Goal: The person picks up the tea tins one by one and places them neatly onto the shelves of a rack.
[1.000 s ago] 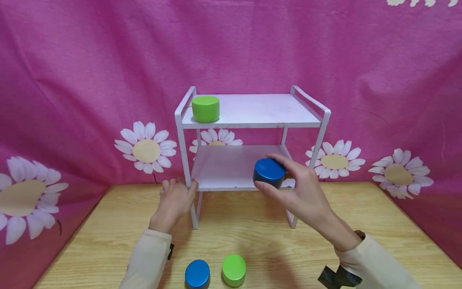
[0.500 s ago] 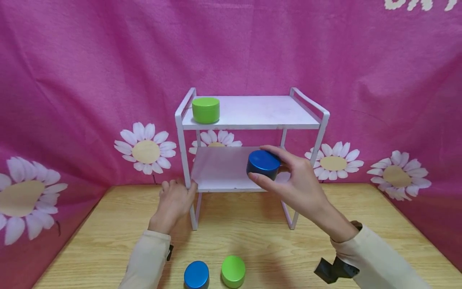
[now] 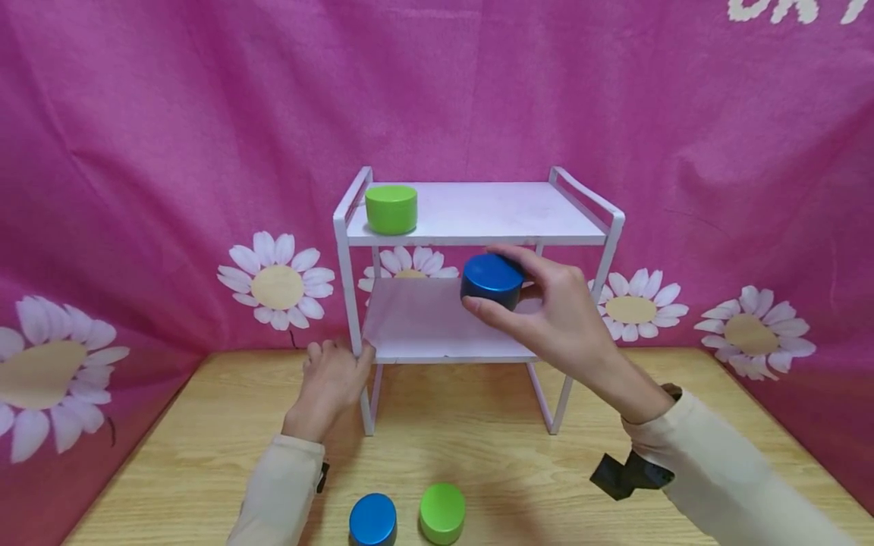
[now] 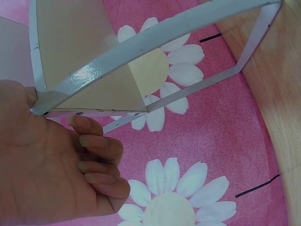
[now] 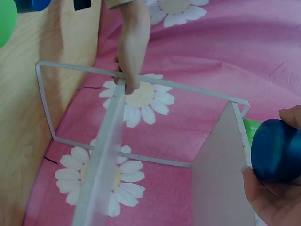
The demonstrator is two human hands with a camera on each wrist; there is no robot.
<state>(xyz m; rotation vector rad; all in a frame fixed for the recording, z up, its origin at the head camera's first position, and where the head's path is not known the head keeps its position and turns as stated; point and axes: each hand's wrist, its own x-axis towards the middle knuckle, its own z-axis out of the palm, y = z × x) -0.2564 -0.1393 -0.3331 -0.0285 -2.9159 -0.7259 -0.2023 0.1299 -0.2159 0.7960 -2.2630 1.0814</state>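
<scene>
Standing nearest, a front blue tin [image 3: 372, 519] and a front green tin [image 3: 442, 516] are seen just apart on the wooden worktop [image 3: 239, 432], touched by neither hand. Farther off, the raised blue tin [image 3: 490, 279] is gripped by the right hand [image 3: 563, 311], thumb and fingers parted only by its width; it is held in front of the white rack [image 3: 345, 288], just below the edge of the upper shelf [image 3: 492, 212]. The rack is held by the left hand [image 3: 331, 383], thumb inside the front post, fingers curled outside, level with the lower shelf [image 3: 416, 322]. For good carrying, the tin should be kept upright and clear of the shelf edge, and the rack steadied without being pushed. On the upper shelf's left front, a back green tin [image 3: 391, 211] is set. No brand or label can be made out on the tins; pale lettering [image 3: 806, 10] on the pink cloth [image 3: 437, 91] behind is cut off and cannot be read.
</scene>
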